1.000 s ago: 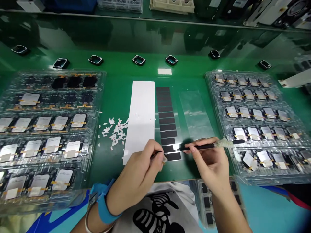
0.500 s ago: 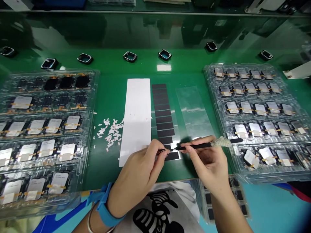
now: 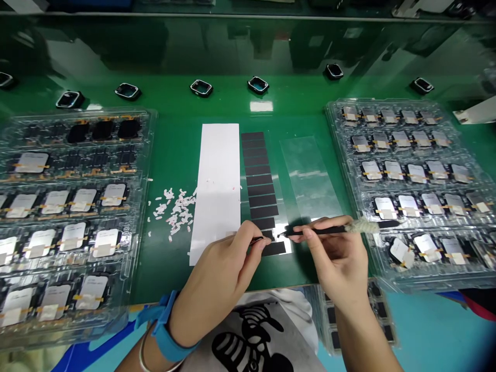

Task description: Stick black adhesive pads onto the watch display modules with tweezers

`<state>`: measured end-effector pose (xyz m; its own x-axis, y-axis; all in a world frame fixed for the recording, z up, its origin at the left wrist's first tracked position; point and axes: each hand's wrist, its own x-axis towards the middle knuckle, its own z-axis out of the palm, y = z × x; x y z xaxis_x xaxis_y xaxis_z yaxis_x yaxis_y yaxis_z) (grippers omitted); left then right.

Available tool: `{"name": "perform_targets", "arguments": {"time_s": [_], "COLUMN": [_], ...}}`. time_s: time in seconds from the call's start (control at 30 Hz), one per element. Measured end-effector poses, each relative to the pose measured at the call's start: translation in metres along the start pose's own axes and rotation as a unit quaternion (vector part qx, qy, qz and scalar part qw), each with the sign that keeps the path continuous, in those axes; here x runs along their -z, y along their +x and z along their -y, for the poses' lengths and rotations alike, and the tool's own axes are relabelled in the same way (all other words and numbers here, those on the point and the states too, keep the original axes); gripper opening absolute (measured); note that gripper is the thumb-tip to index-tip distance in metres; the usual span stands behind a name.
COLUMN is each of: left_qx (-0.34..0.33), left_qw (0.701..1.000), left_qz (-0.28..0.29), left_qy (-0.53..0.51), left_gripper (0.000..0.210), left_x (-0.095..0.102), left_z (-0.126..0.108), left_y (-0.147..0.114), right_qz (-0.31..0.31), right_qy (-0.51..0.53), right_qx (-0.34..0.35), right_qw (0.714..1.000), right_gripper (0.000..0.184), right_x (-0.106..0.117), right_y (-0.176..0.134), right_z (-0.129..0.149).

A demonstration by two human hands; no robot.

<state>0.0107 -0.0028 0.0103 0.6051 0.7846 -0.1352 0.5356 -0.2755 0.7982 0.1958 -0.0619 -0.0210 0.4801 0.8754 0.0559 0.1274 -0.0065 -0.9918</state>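
My left hand (image 3: 228, 263) is closed in a pinch on a small dark piece (image 3: 254, 240), mostly hidden by thumb and finger. It hovers at the lower end of a clear sheet bearing a column of black rectangular stickers (image 3: 261, 189). My right hand (image 3: 335, 248) grips a slim black pointed tool (image 3: 329, 230), pen-like or a pair of tweezers, its shaft wrapped in pale material. The tip points left, close to the left fingertips with a small gap between. Left of the stickers lies a long white sheet (image 3: 217, 170).
A clear film (image 3: 310, 175) lies right of the stickers. Small white scraps (image 3: 180, 212) are scattered on the green mat. Clear trays of parts flank both sides, a left tray (image 3: 134, 227) and a right tray (image 3: 335, 116). Several watch cases (image 3: 201, 88) line the back.
My right hand has drawn the black tool slightly to the right, so its tip now sits apart from the left fingertips. The left hand has barely moved.
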Motion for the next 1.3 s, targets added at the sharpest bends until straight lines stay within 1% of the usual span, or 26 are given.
{"name": "perform_targets", "arguments": {"time_s": [0.07,0.17,0.23,0.33,0.5,0.63,0.83,1.0,1.13,1.23,1.3], "left_qx": [0.021,0.057,0.067,0.069,0.067,0.063,0.065,0.061,0.055,0.041,0.042], "left_qw": [0.999,0.986,0.973,0.96,0.955,0.948,0.928,0.933,0.925,0.92,0.918], "left_qz": [0.002,0.003,-0.002,-0.019,-0.013,-0.009,-0.019,-0.048,-0.055,-0.06,-0.068], "left_qy": [-0.045,-0.157,-0.222,-0.272,-0.289,-0.312,-0.367,-0.352,-0.373,-0.386,-0.389], "left_gripper": [0.018,0.014,0.011,0.01,0.013,0.02,0.027,0.019,0.023,0.024,0.019], "left_x": [0.0016,0.005,0.0068,0.0073,0.0049,0.0039,0.0037,0.0038,0.0028,0.0017,0.0012], "left_z": [0.0011,0.0021,0.0018,0.0013,0.0033,0.0049,0.006,0.0081,0.0077,0.0061,0.0051], "left_y": [-0.0014,-0.0044,-0.0057,-0.006,-0.0054,-0.0046,-0.0037,-0.0035,-0.0023,-0.0015,-0.0006], "right_qz": [-0.026,-0.049,-0.056,-0.062,-0.068,-0.071,-0.082,-0.074,-0.078,-0.095,-0.104], "right_qy": [0.03,0.057,0.059,0.051,0.043,0.049,0.068,0.065,0.067,0.1,0.127], "right_qx": [-0.003,-0.003,-0.008,-0.015,-0.027,-0.033,-0.015,-0.015,-0.008,-0.006,-0.003], "right_qw": [0.999,0.997,0.997,0.997,0.996,0.996,0.994,0.995,0.995,0.99,0.986], "right_gripper": [0.016,0.018,0.018,0.019,0.02,0.021,0.02,0.02,0.019,0.019,0.019], "right_x": [0.0006,0.0018,0.0021,0.0021,0.0024,0.0033,0.0059,0.0067,0.0055,0.0074,0.0091], "right_y": [0.0021,0.0045,0.0051,0.0049,0.0037,0.0028,0.0023,0.0017,0.0021,0.0042,0.0058], "right_z": [0.0012,0.0015,0.0013,0.0013,0.0019,0.0008,-0.0047,-0.0065,-0.006,-0.0041,0.0009]}}
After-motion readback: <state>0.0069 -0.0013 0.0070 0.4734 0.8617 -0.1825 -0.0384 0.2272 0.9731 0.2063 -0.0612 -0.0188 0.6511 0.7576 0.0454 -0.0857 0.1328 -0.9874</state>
